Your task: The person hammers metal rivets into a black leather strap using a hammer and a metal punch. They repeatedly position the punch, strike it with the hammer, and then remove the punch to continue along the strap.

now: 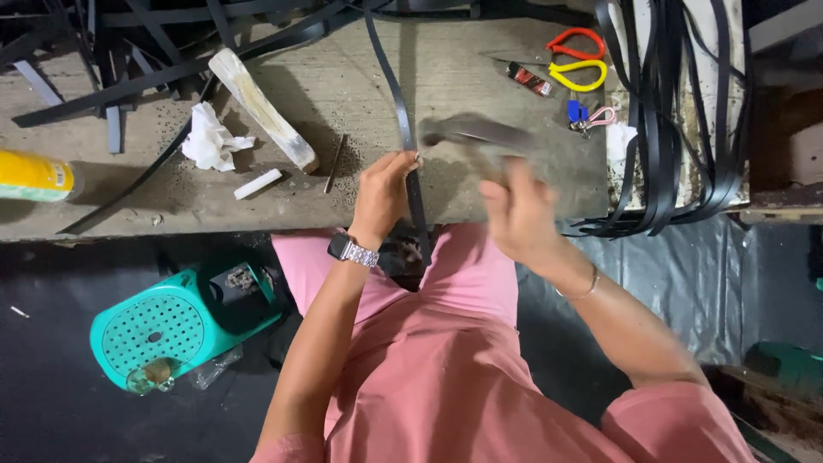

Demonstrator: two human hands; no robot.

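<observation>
On the worn tabletop (343,94), the left hand (381,197) pinched a black strap (403,120) in its fingers; the right hand (519,214), blurred, gripped a hammer (471,133) just beside.

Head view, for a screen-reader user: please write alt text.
A person's left hand pinches a black strap on a worn workbench, while the right hand swings a blurred hammer. Scissors lie at the back right.

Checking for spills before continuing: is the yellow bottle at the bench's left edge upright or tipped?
Tipped: the yellow bottle lies on its side on the bench, its length running left-right. Its cap is out of view.
</observation>
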